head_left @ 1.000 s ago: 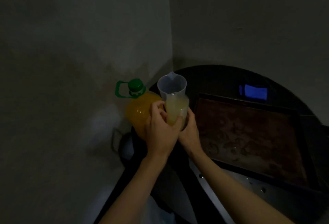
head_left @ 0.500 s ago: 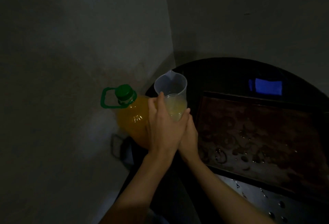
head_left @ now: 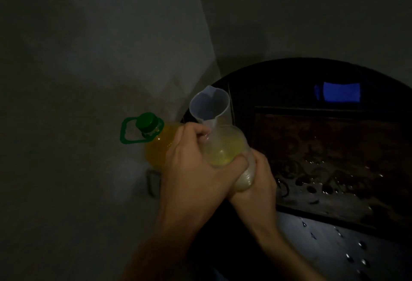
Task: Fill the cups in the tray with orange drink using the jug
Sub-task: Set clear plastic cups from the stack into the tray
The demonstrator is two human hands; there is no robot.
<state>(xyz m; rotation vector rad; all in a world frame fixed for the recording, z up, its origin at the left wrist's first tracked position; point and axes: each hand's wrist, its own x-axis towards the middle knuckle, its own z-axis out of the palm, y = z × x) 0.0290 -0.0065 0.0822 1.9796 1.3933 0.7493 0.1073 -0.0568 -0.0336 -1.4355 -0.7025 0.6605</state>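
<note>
While both hands clasp the cup [head_left: 225,151] of pale drink, the left hand [head_left: 191,169] curled over its near side and the right hand [head_left: 258,184] under its base, the tray [head_left: 323,138] lies rightward, nearer the right hand; the jug [head_left: 209,104] sits mouth-up just behind.

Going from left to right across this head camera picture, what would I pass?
Green-capped bottle of orange drink → left hand → right hand → dark tray. The jug and cup overlap the hands, so they are left out.
</note>
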